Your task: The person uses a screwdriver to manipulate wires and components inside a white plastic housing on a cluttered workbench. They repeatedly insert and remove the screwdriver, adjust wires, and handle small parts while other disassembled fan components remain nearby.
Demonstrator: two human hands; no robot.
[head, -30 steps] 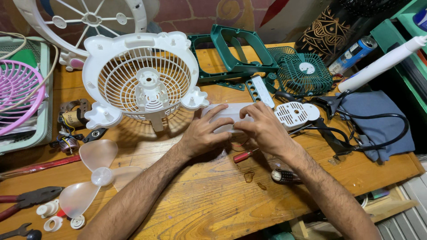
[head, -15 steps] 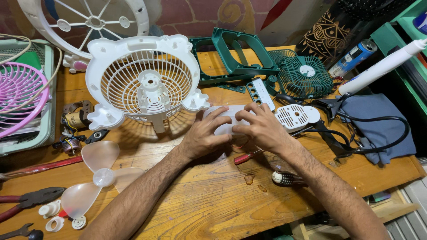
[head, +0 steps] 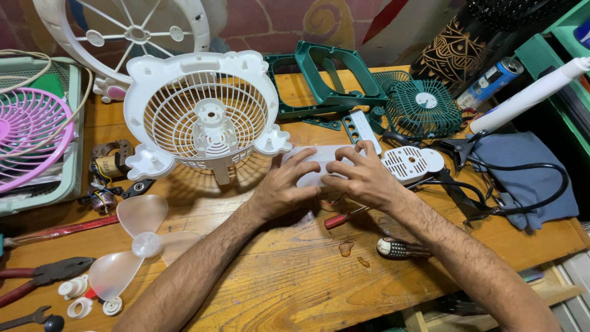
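Both hands rest on a white plastic fan housing piece [head: 319,161] lying on the wooden table [head: 295,289]. My left hand [head: 286,187] grips its near left side with fingers curled over the top. My right hand [head: 362,175] covers its right end, fingers pressed on it. Just left stands a white fan grille [head: 206,117] with a motor mount in the middle. A white vented cover [head: 410,163] lies to the right of my right hand. A red-handled screwdriver [head: 339,218] lies under my wrists.
A translucent fan blade [head: 138,243] and small white caps [head: 80,298] lie at the front left, near pliers [head: 49,273]. A green frame [head: 326,80] and green grille [head: 424,107] sit at the back. Black cables [head: 522,184], a grey cloth and a dark screwdriver handle [head: 399,248] lie to the right.
Both hands have shifted very slightly on the white housing piece; everything else on the table stays put.
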